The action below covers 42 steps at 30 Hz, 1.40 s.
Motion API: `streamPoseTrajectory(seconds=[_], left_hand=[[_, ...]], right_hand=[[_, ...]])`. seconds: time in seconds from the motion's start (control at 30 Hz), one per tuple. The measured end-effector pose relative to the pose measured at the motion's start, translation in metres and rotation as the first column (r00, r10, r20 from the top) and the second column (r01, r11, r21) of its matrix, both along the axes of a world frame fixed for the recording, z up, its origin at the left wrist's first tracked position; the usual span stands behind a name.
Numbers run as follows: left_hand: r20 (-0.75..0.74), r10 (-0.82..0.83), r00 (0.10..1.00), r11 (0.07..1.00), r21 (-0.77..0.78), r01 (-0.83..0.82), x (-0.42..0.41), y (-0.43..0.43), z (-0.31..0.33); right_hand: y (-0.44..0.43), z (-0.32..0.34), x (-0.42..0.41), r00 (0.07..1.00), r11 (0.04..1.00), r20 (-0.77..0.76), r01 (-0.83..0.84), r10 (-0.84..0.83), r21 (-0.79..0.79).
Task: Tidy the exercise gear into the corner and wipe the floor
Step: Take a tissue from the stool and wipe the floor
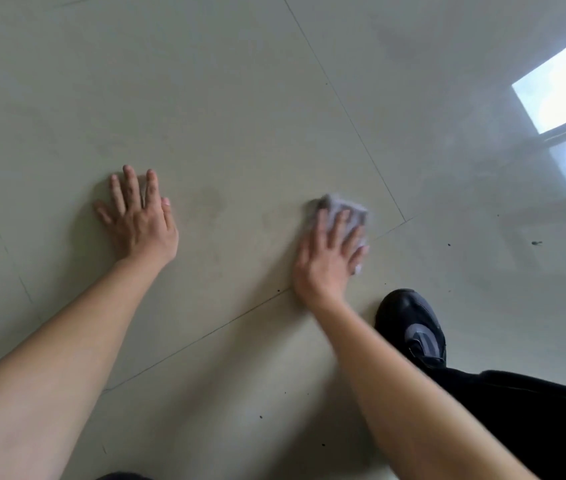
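The floor (226,109) is pale glossy tile with thin dark grout lines. My left hand (139,220) lies flat on the tile with its fingers spread, holding nothing. My right hand (326,258) presses flat on a small grey cloth (343,206), which is blurred and sticks out past the fingertips near a tile joint. No exercise gear is in view.
My black shoe (413,323) and dark trouser leg (534,417) stand on the floor just right of my right arm. Small dark specks (536,242) dot the tiles at right. A bright window reflection (565,88) shines on the floor at the far right.
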<state>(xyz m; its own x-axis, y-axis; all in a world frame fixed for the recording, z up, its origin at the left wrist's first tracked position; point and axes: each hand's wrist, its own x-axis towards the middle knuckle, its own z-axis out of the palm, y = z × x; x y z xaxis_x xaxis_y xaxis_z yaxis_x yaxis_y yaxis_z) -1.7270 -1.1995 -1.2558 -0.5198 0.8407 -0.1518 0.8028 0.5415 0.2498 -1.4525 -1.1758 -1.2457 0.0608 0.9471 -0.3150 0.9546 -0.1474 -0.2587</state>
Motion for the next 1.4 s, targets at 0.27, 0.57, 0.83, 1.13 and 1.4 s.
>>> streamPoseTrajectory(seconds=[0.27,0.57,0.83,1.13,1.4], left_hand=[[0.003,-0.027,1.000,0.999,-0.021,0.027,0.004,0.004,-0.008],[-0.048,0.026,0.999,0.997,-0.077,-0.030,-0.007,0.002,0.002],[-0.061,0.132,0.989,0.991,-0.015,-0.133,-0.037,0.060,0.007],[-0.105,0.144,0.984,0.986,-0.067,-0.152,-0.070,0.133,-0.006],[-0.094,0.175,0.980,0.984,-0.030,-0.178,-0.071,0.139,-0.016]], right_hand=[[-0.023,-0.005,0.008,0.704,0.703,-0.037,-0.701,0.709,0.120],[0.148,0.007,0.018,0.998,0.999,0.058,-0.008,0.010,-0.038],[0.085,-0.003,-0.111,0.640,0.644,-0.068,-0.757,0.765,0.109],[0.262,-0.001,-0.026,0.934,0.934,0.046,-0.356,0.354,0.042],[0.231,-0.013,-0.153,0.903,0.892,0.006,-0.425,0.429,0.153]])
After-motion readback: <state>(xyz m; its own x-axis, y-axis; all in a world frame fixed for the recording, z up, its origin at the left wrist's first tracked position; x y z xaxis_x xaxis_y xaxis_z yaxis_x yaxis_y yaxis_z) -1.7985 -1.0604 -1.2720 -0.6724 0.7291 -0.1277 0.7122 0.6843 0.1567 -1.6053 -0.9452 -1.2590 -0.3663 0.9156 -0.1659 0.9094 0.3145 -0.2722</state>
